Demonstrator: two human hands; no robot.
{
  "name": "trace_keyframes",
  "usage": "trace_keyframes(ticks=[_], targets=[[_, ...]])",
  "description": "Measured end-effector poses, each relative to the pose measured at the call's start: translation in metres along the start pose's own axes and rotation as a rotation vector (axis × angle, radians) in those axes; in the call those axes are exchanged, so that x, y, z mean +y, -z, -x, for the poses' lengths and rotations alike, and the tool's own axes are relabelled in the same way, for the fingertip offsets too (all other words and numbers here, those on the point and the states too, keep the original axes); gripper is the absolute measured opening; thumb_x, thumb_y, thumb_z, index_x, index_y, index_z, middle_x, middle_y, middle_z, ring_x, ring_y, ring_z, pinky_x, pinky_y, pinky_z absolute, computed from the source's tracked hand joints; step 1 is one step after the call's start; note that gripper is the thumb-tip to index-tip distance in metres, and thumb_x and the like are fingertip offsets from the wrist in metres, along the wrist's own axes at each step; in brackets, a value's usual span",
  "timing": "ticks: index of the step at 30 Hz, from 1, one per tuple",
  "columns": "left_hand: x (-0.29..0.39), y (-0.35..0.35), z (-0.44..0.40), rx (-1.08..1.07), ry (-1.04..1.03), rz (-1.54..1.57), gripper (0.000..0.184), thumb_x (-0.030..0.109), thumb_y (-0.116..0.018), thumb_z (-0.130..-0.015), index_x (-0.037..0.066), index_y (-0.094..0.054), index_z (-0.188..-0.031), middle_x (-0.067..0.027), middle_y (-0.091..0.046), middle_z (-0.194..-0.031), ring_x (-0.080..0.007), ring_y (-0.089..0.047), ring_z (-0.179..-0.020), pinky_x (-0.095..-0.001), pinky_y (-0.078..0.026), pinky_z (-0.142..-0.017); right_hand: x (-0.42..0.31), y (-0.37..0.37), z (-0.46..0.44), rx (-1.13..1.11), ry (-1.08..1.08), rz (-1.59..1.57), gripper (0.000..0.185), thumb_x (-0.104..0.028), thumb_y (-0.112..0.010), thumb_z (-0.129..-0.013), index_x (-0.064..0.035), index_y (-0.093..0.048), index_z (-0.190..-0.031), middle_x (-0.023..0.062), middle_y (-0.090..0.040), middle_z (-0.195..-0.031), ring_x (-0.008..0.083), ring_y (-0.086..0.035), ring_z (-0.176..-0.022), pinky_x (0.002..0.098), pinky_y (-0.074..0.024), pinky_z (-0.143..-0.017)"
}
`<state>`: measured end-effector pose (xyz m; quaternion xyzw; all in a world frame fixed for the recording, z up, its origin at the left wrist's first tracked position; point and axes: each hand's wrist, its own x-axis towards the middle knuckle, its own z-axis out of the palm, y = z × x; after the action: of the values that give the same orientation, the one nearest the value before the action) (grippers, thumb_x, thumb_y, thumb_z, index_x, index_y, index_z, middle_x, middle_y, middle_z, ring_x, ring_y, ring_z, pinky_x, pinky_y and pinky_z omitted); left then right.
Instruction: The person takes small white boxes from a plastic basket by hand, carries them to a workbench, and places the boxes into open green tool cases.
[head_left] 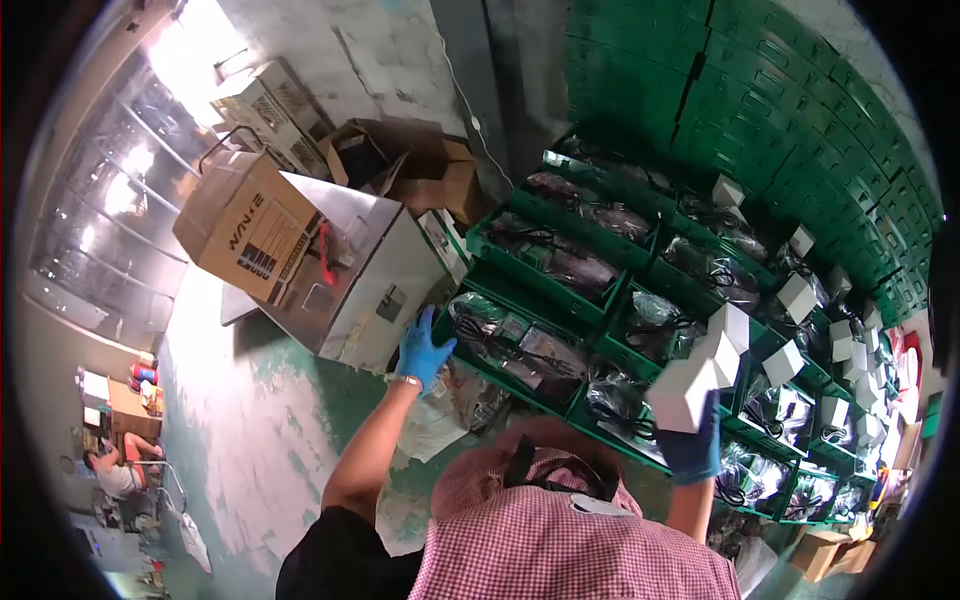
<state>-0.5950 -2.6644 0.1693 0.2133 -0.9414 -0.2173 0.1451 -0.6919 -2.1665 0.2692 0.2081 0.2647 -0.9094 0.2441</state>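
Observation:
My left hand (425, 352), in a blue glove, is beside the left end of a green bin (447, 338). Its fingers are spread and hold nothing; whether they touch the bin's rim I cannot tell. At the right, my right hand (692, 445) wears a darker blue glove and is closed on a white box (683, 394). More white boxes (716, 356) line up just beyond it; I cannot tell if they are held too. Below these are green bins filled with clear-bagged items and black cables (615, 392).
Tall stacked green bins (760, 90) stand along the back. Several white boxes (797, 298) sit on the filled bins. To the left, a printed carton (255, 225) rests on a metal-topped cabinet (365, 300). An open carton (430, 175) lies behind. Far left, a person (120, 475) sits.

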Motion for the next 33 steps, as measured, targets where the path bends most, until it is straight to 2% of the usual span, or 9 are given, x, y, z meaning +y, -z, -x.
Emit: trace_keyframes(ticks=[2,5,8,13,18,20,23,29,33], targets=[[0.007,0.001,-0.037,-0.089,-0.098,-0.109,0.085,0.026,-0.08,-0.075,0.011,-0.042,-0.15,-0.024,-0.044,-0.148,-0.0422,-0.054,-0.125,-0.0467,-0.044,-0.107,0.027,-0.052,-0.006,-0.042,-0.119,0.068,0.064,-0.047,-0.065,-0.095,-0.0087,-0.047,-0.142,0.0141,-0.058,-0.131,0.0276,-0.059,-0.12,0.045,-0.0486,-0.103],[0.025,0.019,-0.104,-0.596,-0.417,-0.524,0.09,0.026,-0.081,-0.071,0.012,-0.04,-0.151,-0.0217,-0.042,-0.15,-0.0406,-0.055,-0.124,-0.0466,-0.045,-0.106,0.067,-0.054,-0.052,-0.058,-0.263,0.142,0.059,-0.024,-0.069,-0.093,-0.0061,-0.044,-0.144,0.0118,-0.058,-0.132,0.0279,-0.058,-0.122,0.0444,-0.0462,-0.107],[0.026,0.023,-0.142,-0.655,-0.546,-0.536,0.084,0.031,-0.08,-0.073,0.012,-0.045,-0.147,-0.017,-0.042,-0.152,-0.0384,-0.059,-0.118,-0.0451,-0.049,-0.101,0.087,-0.101,-0.059,-0.157,-0.225,0.361,0.062,-0.019,-0.071,-0.09,-0.0047,-0.044,-0.144,0.0099,-0.059,-0.133,0.0251,-0.058,-0.122,0.0408,-0.0461,-0.106],[0.004,-0.005,-0.175,-0.695,-0.407,-0.215,0.057,0.039,-0.077,-0.079,0.013,-0.064,-0.128,-0.0166,-0.05,-0.143,-0.0362,-0.059,-0.118,-0.0446,-0.048,-0.102,0.12,-0.13,-0.079,-0.261,-0.249,0.638,0.101,-0.008,-0.075,-0.088,-0.0035,-0.007,-0.161,0.0139,-0.049,-0.147,0.0208,-0.05,-0.13,0.0353,-0.0404,-0.11],[-0.001,-0.013,-0.184,-0.66,-0.289,-0.163,0.054,0.044,-0.079,-0.077,0.013,-0.068,-0.12,-0.0146,-0.058,-0.13,-0.0353,-0.059,-0.117,-0.0436,-0.049,-0.101,0.178,-0.167,-0.108,-0.474,-0.102,1.061,0.107,-0.016,-0.084,-0.08,-0.0013,-0.014,-0.16,0.0165,-0.047,-0.147,0.0261,-0.05,-0.132,0.0385,-0.0399,-0.111],[0.001,-0.011,-0.183,-0.629,-0.247,-0.114,0.055,0.043,-0.08,-0.077,0.013,-0.068,-0.121,-0.0146,-0.059,-0.13,-0.0353,-0.059,-0.118,-0.0435,-0.048,-0.101,0.217,-0.171,-0.134,-0.597,0.254,1.536,0.109,-0.022,-0.087,-0.073,-0.0006,-0.021,-0.157,0.0213,-0.051,-0.14,0.0346,-0.053,-0.128,0.0426,-0.042,-0.109],[0.002,-0.003,-0.173,-0.644,-0.148,-0.043,0.057,0.041,-0.082,-0.076,0.014,-0.067,-0.124,-0.0143,-0.061,-0.13,-0.035,-0.058,-0.119,-0.0432,-0.048,-0.102,0.259,-0.181,-0.155,-0.7,0.461,2.047,0.108,-0.032,-0.085,-0.069,-0.0023,-0.027,-0.155,0.0246,-0.048,-0.14,0.0426,-0.053,-0.119,0.0484,-0.0438,-0.103],[0.002,0.018,-0.127,-0.565,0.044,0.303,0.054,0.037,-0.074,-0.089,0.01,-0.059,-0.135,-0.021,-0.058,-0.136,-0.0369,-0.056,-0.126,-0.0424,-0.047,-0.104,0.239,-0.163,-0.164,-0.693,0.417,2.11,0.099,-0.038,-0.082,-0.071,-0.0061,-0.035,-0.152,0.0204,-0.048,-0.142,0.0408,-0.051,-0.121,0.0497,-0.0431,-0.102],[-0.034,0.001,-0.077,-0.519,0.203,0.683,0.052,0.027,-0.066,-0.098,0.005,-0.051,-0.142,-0.0197,-0.054,-0.144,-0.0277,-0.054,-0.131,-0.0357,-0.044,-0.107,0.249,-0.177,-0.152,-0.637,0.541,2.29,0.087,-0.034,-0.08,-0.073,-0.014,-0.043,-0.149,0.0136,-0.054,-0.13,0.0323,-0.056,-0.111,0.0459,-0.049,-0.09]])
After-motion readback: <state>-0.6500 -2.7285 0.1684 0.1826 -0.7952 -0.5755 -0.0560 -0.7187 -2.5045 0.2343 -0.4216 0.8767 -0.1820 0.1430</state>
